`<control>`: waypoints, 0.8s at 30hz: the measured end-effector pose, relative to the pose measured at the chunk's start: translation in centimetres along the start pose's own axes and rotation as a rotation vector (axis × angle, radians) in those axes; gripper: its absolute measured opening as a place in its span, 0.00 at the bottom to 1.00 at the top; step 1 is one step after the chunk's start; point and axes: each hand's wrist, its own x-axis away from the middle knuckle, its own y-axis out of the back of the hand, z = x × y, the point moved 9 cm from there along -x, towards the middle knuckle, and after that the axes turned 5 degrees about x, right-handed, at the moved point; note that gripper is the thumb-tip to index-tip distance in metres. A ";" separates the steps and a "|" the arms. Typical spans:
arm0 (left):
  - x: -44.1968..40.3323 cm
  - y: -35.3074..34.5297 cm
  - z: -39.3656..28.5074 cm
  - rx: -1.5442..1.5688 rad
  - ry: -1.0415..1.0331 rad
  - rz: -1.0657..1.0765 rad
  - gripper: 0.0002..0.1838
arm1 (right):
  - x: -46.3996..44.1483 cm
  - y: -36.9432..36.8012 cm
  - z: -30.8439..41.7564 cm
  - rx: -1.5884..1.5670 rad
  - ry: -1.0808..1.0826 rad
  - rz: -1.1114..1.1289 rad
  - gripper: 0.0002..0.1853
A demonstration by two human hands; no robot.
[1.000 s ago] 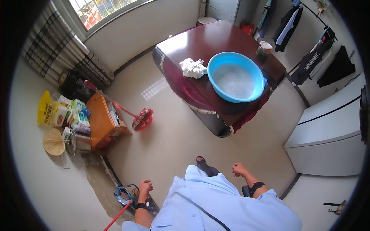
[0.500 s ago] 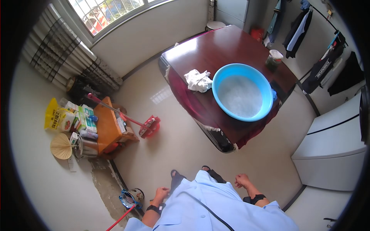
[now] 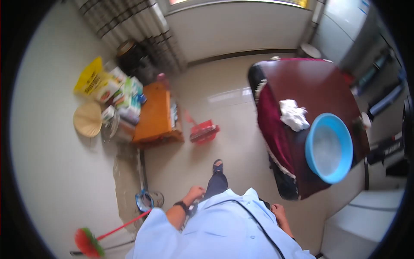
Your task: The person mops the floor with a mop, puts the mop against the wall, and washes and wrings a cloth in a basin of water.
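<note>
Blue basin [image 3: 346,149], whitish water [image 3: 326,152] inside; left hand [image 3: 196,191] loosely closed, right hand [image 3: 278,210]: state unclear

Left hand [image 3: 196,192] and right hand [image 3: 278,211], possibly curled, near shirt [image 3: 215,233], blue basin [image 3: 330,176] on table [image 3: 310,82].

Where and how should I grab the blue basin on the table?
Probably hold the blue basin by opposite sides of its rim, left hand on one and right hand on the other, coming from the near end of the table. It stands upright near that end, round and wide-mouthed, with cloudy liquid inside, so a balanced, level hold seems best.
</note>
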 end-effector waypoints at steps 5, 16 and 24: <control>-1.0 7.2 -7.4 0.214 -0.033 -0.067 0.08 | -3.4 -3.4 11.0 0.271 0.294 -0.011 0.21; -13.2 21.8 -5.5 0.279 0.182 -0.040 0.11 | -3.4 2.1 23.3 0.212 0.133 -0.318 0.21; -17.7 17.2 -14.2 0.075 0.023 0.093 0.09 | -3.1 -3.8 13.5 0.053 -0.102 -0.207 0.21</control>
